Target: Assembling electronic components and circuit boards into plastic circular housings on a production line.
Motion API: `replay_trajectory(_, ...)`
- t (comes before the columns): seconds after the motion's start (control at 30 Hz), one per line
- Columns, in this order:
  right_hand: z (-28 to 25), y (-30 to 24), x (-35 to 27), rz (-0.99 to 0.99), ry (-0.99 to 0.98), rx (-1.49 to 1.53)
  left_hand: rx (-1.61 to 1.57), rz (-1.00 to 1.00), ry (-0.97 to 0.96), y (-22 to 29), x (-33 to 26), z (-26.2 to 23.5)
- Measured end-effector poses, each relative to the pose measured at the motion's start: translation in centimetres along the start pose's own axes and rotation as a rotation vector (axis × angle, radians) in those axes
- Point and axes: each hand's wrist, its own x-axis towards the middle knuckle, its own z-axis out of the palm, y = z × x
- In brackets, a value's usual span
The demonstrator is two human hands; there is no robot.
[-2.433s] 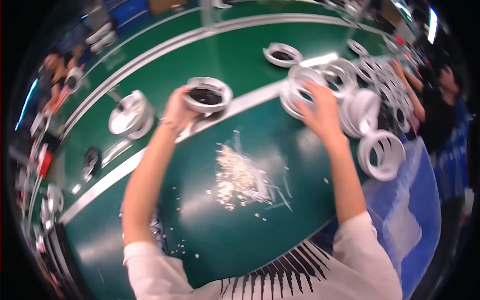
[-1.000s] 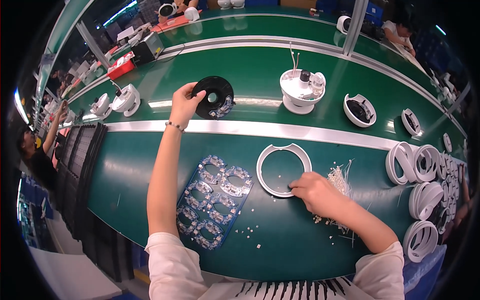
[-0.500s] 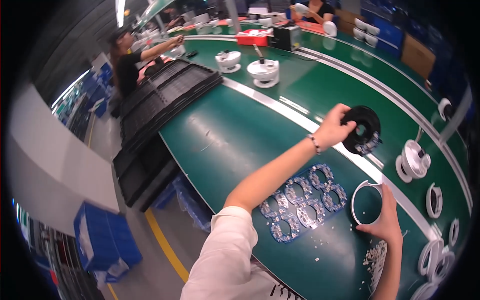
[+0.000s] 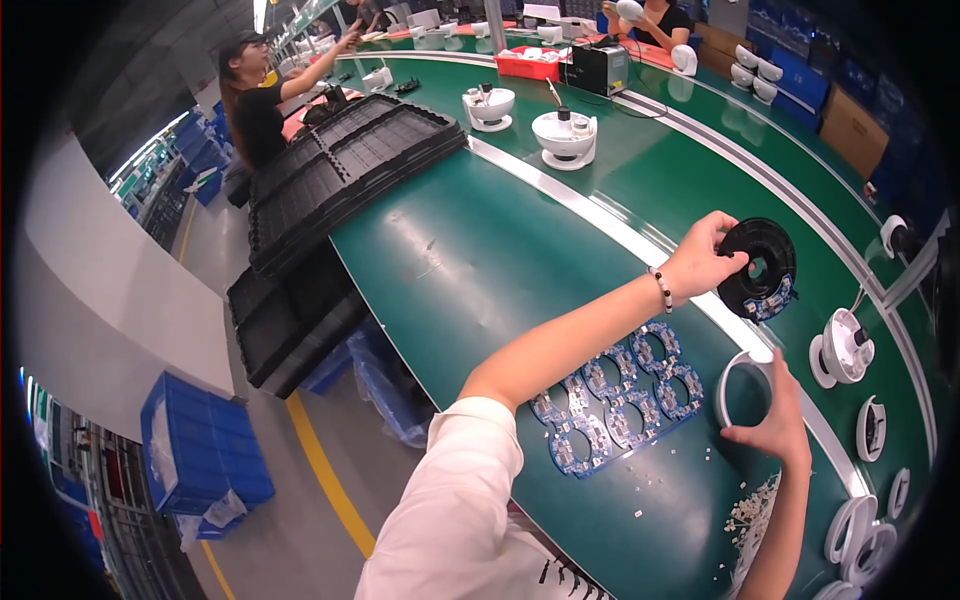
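My left hand (image 4: 703,262), a beaded bracelet at its wrist, grips a black round disc-shaped part (image 4: 752,285) by its left edge. The disc is held up above the belt's near border, with a curved piece of blue circuit board (image 4: 772,303) on its lower side. Nearer to me, my right hand (image 4: 783,420) is closed around the right side of a white plastic ring (image 4: 722,400) at the bench. A panel of ring-shaped blue circuit boards (image 4: 637,437) lies flat on the green bench, partly under my left forearm.
Small white connectors (image 4: 748,520) lie heaped beside my right forearm. White rings (image 4: 850,525) sit at the right. White round housings (image 4: 565,138) stand on the green conveyor (image 4: 660,190). Stacked black trays (image 4: 345,180) rise at the left; a co-worker (image 4: 258,110) is beyond.
The view has shifted a little, so most things sit differently in the picture. My left hand has carried the black disc slightly to the right. My right hand still holds the white ring.
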Motion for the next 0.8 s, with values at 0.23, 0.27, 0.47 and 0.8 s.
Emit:
replay_trajectory(0.23,-3.4,-0.5,-2.8,-0.047,0.698,0.838,-0.112,0.008,-0.036,-2.6,-2.2,5.8)
replay_trajectory(0.27,-3.0,-0.8,-2.7,-0.075,0.686,0.828,0.004,-0.014,-0.028,-2.5,-3.2,6.3)
replay_trajectory(0.47,-2.3,0.0,-3.3,-0.164,0.643,0.644,-0.363,-0.192,-0.491,-2.4,-5.3,10.2)
replay_trajectory(0.8,-1.8,-0.3,-4.6,-0.299,0.577,0.475,-0.76,-0.455,-0.29,-1.9,-4.9,10.0)
